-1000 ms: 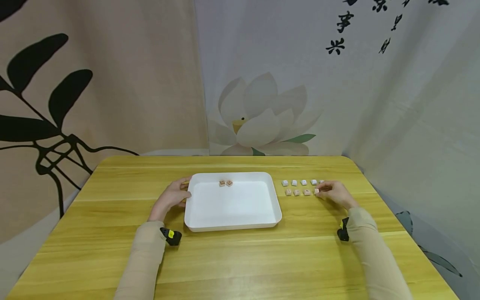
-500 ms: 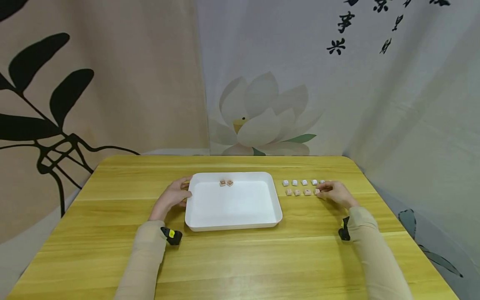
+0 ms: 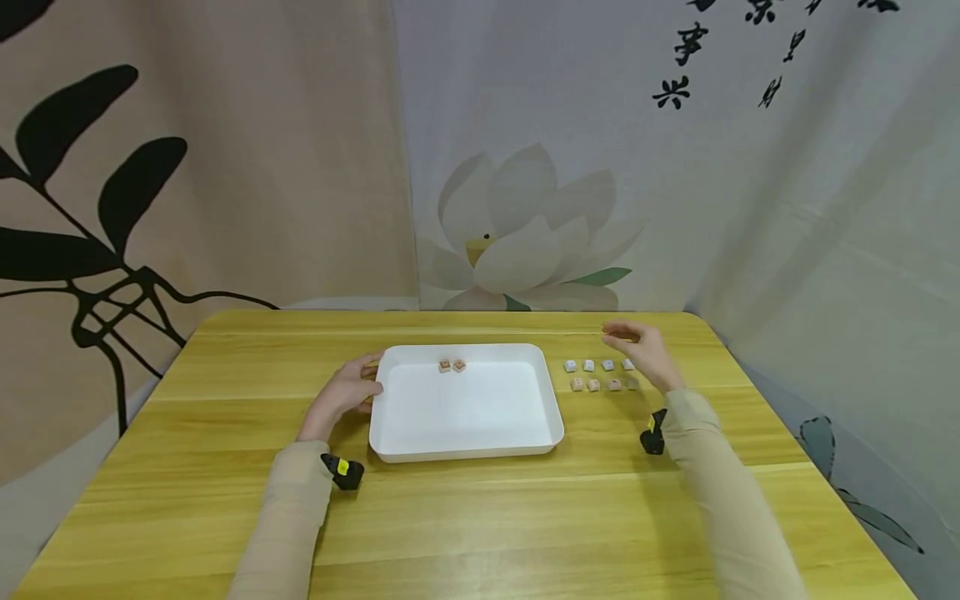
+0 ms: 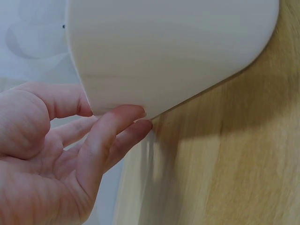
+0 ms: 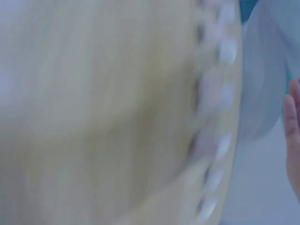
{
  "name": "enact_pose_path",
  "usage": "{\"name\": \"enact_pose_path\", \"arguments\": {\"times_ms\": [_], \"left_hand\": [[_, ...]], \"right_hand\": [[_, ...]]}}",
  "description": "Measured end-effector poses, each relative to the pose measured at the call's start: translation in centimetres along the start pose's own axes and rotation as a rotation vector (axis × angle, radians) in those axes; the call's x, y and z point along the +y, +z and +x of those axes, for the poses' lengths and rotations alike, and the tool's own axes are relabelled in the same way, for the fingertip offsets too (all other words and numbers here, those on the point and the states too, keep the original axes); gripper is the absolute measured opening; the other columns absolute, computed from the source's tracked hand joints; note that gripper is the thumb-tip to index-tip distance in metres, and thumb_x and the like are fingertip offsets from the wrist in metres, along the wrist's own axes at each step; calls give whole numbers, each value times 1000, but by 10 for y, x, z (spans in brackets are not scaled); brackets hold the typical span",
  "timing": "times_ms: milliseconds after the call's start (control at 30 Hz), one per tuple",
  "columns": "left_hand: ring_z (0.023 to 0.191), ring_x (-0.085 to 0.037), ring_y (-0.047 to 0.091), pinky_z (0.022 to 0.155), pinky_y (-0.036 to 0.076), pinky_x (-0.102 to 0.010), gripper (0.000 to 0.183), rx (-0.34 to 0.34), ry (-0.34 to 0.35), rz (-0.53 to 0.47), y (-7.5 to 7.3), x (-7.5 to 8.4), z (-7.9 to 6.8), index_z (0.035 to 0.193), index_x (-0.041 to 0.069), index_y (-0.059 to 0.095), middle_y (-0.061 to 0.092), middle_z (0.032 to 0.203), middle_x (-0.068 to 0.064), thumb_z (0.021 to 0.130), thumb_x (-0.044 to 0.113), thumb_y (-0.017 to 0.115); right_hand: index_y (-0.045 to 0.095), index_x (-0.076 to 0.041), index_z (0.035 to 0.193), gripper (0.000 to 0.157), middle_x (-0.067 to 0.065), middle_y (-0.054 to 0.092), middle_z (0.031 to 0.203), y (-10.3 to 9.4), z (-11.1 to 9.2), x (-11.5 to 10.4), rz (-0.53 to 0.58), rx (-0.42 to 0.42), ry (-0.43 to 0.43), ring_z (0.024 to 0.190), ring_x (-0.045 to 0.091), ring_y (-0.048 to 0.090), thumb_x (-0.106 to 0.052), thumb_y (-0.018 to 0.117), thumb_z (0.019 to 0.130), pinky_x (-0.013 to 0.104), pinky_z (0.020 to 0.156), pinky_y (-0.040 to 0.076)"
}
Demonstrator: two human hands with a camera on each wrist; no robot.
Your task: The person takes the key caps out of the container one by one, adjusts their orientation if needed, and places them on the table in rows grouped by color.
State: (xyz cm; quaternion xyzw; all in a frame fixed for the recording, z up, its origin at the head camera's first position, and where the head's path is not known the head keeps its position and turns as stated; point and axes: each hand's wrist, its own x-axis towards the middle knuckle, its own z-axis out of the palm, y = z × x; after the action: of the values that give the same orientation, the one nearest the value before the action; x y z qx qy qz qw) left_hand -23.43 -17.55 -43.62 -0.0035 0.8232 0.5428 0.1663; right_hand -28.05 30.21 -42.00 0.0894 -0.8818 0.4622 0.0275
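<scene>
My left hand (image 3: 348, 390) holds the left edge of a shallow white tray (image 3: 465, 455), its fingers bent at the rim and side. The left wrist view shows these fingertips against the tray wall (image 4: 178, 51). Two small tan, cube-like pieces (image 3: 452, 366) sit inside near the far rim. My right hand (image 3: 641, 352) is raised over the far right part of the table, above two rows of small pieces, with fingers bent towards the thumb. I cannot tell whether a piece is between its fingertips. In the right wrist view only part of the hand (image 5: 293, 136) shows.
Right of the tray stand a back row of white pieces (image 3: 588, 366) and a front row of pinkish pieces (image 3: 594, 385). They all rest on a wooden table (image 3: 510, 533). A printed curtain (image 3: 315, 167) hangs behind its far edge.
My right hand has left the right end of the front row, moving up, away and to the left. The left hand and the tray have stayed in place.
</scene>
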Motion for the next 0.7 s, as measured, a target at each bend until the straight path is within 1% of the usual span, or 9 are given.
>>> {"name": "enact_pose_path", "arguments": {"times_ms": [100,133,233,333,400,533,633,700], "left_hand": [[109,-33,58,72,58,-34,73,-1,-3,-5,0,-1,1,152,3,15,31,149,-30,87,-3,47],[109,-33,58,73,58,-34,73,-1,-4,-5,0,-2,1,152,4,15,31,149,-30,87,-3,47],[109,-33,58,73,58,-33,72,1,-8,-7,0,-3,1,152,4,16,31,149,-29,87,-3,48],[107,-31,58,71,57,-32,72,5,-14,-2,1,-4,2,152,5,17,31,150,-29,87,-2,48],[106,-30,58,69,56,-31,73,5,-18,0,1,-4,3,152,5,17,31,150,-28,87,-2,48],[105,-29,58,68,56,-30,73,2,-20,2,1,-4,3,153,6,16,30,150,-28,88,-2,48],[106,-29,58,68,55,-29,72,3,-17,2,0,-3,3,153,6,16,29,150,-28,88,-2,47],[105,-29,58,68,55,-29,72,3,-15,0,0,-2,3,152,5,16,29,150,-28,88,-2,47]], "right_hand": [[59,-3,126,40,23,60,125,24,15,-20,47,-14,-57,100,8,60,-26,60,92,44,95,49],[60,-2,124,38,24,61,123,33,19,-28,63,-25,-78,99,9,61,-23,61,92,42,94,50],[63,-1,120,34,24,63,120,60,31,-48,103,-75,-129,100,19,64,-18,63,91,39,91,52],[64,-2,119,33,23,64,120,86,40,-68,130,-144,-164,105,29,62,-17,64,90,40,91,52],[66,-4,117,31,20,66,118,102,44,-80,123,-185,-169,105,29,62,-18,65,89,39,91,52],[68,-9,113,26,13,69,112,127,50,-99,42,-258,-189,102,23,63,-18,65,89,35,90,52],[69,-8,112,25,10,70,109,143,54,-107,-28,-327,-202,99,20,64,-16,65,88,32,87,54],[69,-6,112,25,9,71,108,154,56,-109,-62,-373,-189,98,20,65,-14,66,88,30,84,54]]}}
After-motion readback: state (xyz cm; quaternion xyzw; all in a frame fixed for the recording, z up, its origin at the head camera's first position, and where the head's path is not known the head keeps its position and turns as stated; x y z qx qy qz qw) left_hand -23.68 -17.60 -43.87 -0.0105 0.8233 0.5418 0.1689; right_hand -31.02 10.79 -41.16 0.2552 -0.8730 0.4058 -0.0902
